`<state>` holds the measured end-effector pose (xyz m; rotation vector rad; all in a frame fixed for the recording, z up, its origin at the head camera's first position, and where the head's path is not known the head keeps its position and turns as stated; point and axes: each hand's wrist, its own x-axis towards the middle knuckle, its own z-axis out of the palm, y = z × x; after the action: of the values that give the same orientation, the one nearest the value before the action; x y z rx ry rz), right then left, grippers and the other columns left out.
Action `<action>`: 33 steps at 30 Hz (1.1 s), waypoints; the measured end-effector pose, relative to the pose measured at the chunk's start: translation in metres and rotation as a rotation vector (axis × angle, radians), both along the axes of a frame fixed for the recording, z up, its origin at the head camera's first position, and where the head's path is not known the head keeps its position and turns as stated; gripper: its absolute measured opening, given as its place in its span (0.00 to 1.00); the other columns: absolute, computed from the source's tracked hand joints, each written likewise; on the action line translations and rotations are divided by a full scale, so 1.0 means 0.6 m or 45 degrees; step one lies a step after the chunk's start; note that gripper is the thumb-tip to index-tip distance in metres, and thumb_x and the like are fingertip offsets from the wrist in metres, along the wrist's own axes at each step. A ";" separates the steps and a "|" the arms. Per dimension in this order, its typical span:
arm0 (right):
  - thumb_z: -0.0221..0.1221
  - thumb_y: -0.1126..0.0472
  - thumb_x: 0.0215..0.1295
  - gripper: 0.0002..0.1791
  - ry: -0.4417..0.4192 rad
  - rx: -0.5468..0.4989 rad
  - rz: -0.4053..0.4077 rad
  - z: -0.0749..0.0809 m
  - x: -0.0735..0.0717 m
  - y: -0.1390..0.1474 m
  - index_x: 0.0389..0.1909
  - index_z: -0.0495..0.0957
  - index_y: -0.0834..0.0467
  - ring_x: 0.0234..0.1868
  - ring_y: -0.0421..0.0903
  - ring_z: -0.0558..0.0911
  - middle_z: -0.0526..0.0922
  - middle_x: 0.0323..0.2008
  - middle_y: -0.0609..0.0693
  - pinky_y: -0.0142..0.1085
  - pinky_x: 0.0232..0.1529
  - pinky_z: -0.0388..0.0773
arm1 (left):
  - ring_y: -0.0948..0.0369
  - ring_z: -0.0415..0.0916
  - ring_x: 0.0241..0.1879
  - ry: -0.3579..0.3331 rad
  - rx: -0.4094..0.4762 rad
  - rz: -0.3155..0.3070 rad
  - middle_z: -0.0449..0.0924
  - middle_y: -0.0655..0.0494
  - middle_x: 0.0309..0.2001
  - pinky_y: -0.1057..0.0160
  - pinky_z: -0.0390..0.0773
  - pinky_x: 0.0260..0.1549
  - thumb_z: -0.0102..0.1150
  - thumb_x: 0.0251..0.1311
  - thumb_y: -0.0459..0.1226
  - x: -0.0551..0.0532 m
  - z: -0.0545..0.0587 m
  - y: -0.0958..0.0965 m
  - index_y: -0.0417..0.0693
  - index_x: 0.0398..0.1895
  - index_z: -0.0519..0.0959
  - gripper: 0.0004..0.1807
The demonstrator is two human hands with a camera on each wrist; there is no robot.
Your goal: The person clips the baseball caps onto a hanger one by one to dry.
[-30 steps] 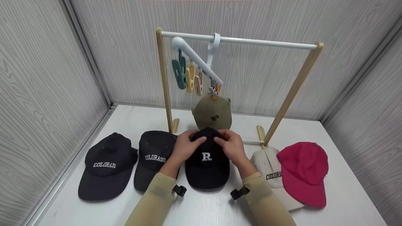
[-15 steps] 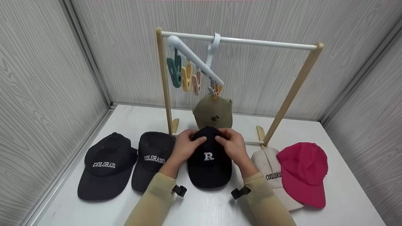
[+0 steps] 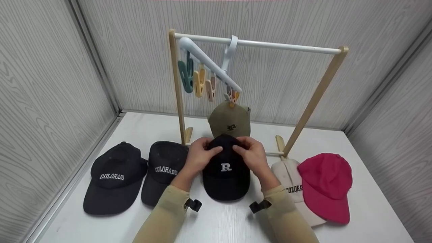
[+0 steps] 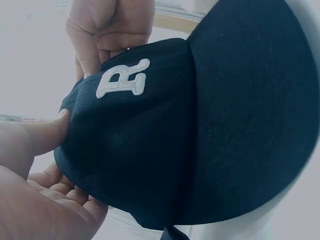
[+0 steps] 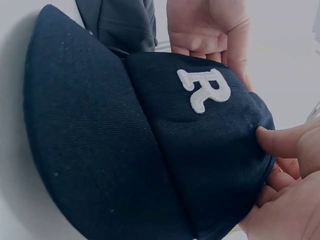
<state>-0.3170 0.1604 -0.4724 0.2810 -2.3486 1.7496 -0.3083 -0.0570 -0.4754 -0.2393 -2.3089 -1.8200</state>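
Observation:
A dark baseball cap [image 3: 225, 182] with a white letter R on its front is held between both hands, brim toward the person. My left hand [image 3: 199, 156] grips the crown's left side, thumb on the front, fingers curled behind. On the other side my right hand [image 3: 252, 156] pinches the crown the same way, as the right wrist view shows with its thumb [image 5: 282, 141] on the cloth. Right behind the held cap, an olive cap [image 3: 229, 119] hangs from a clothespin on the pale hanger [image 3: 211, 64].
The hanger hooks over the white rail [image 3: 287, 46] of a wooden-legged rack. Several clothespins, including a green one [image 3: 186, 76], dangle from it. Two dark COLORADO caps, one at far left [image 3: 116, 182], lie left; a beige cap [image 3: 287, 175] under a red cap [image 3: 329, 185] lies right.
The held cap has shifted slightly right and up with both hands still gripping it. The hanger's near end and its clothespins have swung a little left.

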 end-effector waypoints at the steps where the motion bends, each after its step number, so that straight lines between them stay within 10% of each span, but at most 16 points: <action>1: 0.73 0.66 0.72 0.09 0.001 0.002 -0.001 0.001 0.000 0.001 0.50 0.90 0.62 0.48 0.50 0.87 0.92 0.44 0.54 0.42 0.53 0.81 | 0.52 0.84 0.46 -0.005 0.029 -0.008 0.89 0.48 0.44 0.53 0.81 0.52 0.81 0.65 0.38 0.001 0.001 0.000 0.37 0.50 0.88 0.17; 17: 0.73 0.66 0.69 0.09 0.024 -0.067 0.002 0.013 0.006 0.009 0.48 0.91 0.61 0.43 0.48 0.85 0.90 0.40 0.51 0.36 0.46 0.80 | 0.55 0.85 0.48 0.025 0.286 -0.142 0.90 0.52 0.46 0.61 0.82 0.51 0.81 0.66 0.35 0.003 0.003 0.004 0.43 0.53 0.90 0.14; 33: 0.74 0.58 0.75 0.09 0.064 -0.049 0.055 0.016 0.007 0.010 0.47 0.92 0.59 0.39 0.48 0.84 0.90 0.38 0.50 0.34 0.41 0.80 | 0.57 0.84 0.46 0.090 0.259 -0.129 0.90 0.52 0.44 0.62 0.81 0.49 0.80 0.67 0.35 0.006 0.009 0.003 0.41 0.49 0.90 0.11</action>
<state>-0.3126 0.1664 -0.4630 0.3681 -2.2877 1.7839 -0.3044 -0.0551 -0.4702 -0.3886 -2.0809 -2.0423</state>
